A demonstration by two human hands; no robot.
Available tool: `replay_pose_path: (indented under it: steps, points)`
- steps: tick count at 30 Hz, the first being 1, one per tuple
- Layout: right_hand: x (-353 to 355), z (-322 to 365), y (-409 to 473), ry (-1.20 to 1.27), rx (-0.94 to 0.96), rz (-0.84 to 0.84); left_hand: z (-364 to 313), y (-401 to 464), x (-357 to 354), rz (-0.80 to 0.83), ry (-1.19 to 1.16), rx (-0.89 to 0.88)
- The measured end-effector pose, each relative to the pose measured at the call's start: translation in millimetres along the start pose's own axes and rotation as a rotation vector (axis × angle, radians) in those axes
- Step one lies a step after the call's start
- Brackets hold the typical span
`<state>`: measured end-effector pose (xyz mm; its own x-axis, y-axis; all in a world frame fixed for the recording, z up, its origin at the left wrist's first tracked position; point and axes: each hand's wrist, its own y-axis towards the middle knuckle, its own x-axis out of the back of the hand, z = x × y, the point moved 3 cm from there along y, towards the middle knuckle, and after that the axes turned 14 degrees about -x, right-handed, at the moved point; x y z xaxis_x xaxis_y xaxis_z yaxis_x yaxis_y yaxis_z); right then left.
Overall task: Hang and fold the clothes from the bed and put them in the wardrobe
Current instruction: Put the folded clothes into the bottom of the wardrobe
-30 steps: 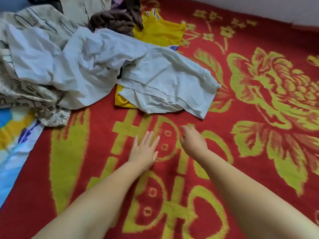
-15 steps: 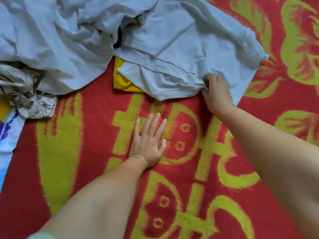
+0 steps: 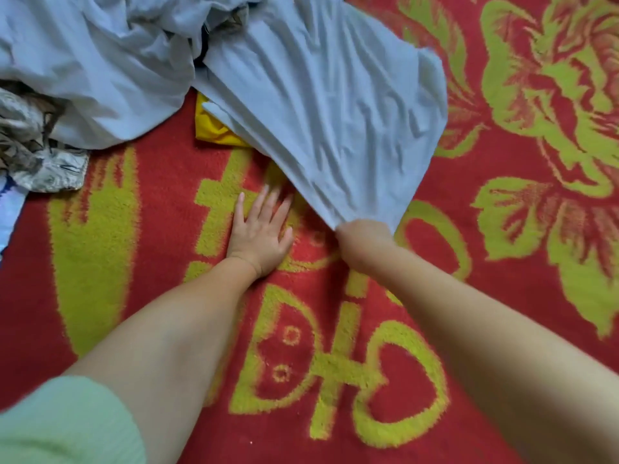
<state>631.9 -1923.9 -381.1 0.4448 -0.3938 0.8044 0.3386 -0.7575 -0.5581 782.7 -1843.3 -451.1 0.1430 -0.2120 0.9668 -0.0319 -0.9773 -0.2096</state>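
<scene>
**Right hand gripping white garment, left hand flat on blanket**

Right hand [image 3: 363,237] clenches the near hem of a pale white-grey wrinkled cotton garment [image 3: 335,122], cloth fanning up and away from the fist. Left hand [image 3: 259,234] lies palm-down, fingers straight and spread, on the red fleece bed blanket with yellow-green flower pattern [image 3: 502,229], just left of the fist, not touching the garment. A yellow cloth [image 3: 214,128] pokes out under the white garment. Patterned beige crumpled fabric [image 3: 37,149] sits far left. Mint-green sleeve [image 3: 67,423] bottom left.
</scene>
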Motion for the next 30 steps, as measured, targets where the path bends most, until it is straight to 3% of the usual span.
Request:
replay_pose_path:
  steps: [3,6,8,11,15,17,21,24,27,30]
  points:
    - [-33.4,53.1,-84.9,0.098,0.158,0.199,-10.4,-10.6,21.5,0.181,-0.089,-0.035]
    - [-23.9,70.6,-147.8,0.183,0.194,0.285,-21.2,-58.9,63.0,0.275,-0.185,-0.095]
    - [-4.5,59.5,-171.4,0.225,0.169,0.221,-24.9,-93.9,83.9,0.177,-0.247,-0.043]
    - [49.4,19.8,-201.6,0.281,0.082,-0.079,-34.5,-132.5,133.3,-0.041,-0.361,0.018]
    - [139.0,-42.2,-233.9,0.468,-0.035,-0.561,-65.1,-118.2,237.1,-0.183,-0.298,-0.236]
    - [177.6,-64.0,-251.4,0.744,-0.051,-0.663,-90.6,-104.2,287.8,-0.190,-0.292,-0.377]
    - [249.0,-97.9,-315.0,1.139,0.103,-0.786,-141.0,-108.5,376.3,-0.457,-0.443,-0.401]
    - [284.0,-124.8,-354.5,1.189,0.178,-0.755,-171.4,-125.3,426.7,-0.603,-0.536,-0.370]
    - [303.4,-145.5,-384.4,1.183,0.201,-0.676,-203.4,-143.1,463.2,-0.682,-0.623,-0.638]
    - [312.1,-155.3,-408.2,1.194,0.215,-0.628,-225.6,-152.3,488.0,-0.683,-0.643,-0.698]
